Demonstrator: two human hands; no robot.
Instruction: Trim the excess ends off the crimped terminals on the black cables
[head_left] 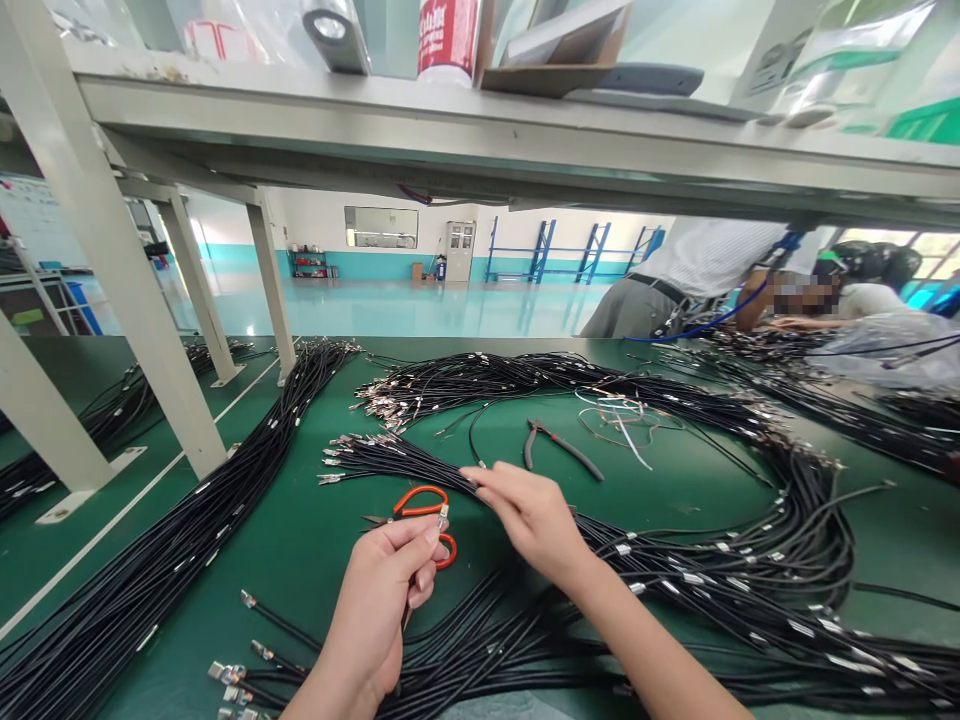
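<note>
My left hand [391, 585] is closed, with a small metal cable connector [443, 514] pinched between thumb and forefinger and its tip pointing up. The cable below that connector is mostly hidden by my fingers. My right hand [531, 515] reaches over a bundle of black cables [420, 458], its fingertips closed on the cables; how many it grips I cannot tell. Just behind my left hand lie scissors with orange handles [421, 492], partly covered by it. Dark-handled cutting pliers [574, 452] rest farther back. Near my left forearm, more cable ends with connectors [234, 672] fan out.
Long black cable bundles [225, 490] run along the left and curve around the right of the green table [420, 615]. Thin loose wires [622, 415] lie behind the pliers. Shelf posts [142, 260] stand left, under an overhead shelf [480, 120]. People [697, 265] bend over cables at the far right.
</note>
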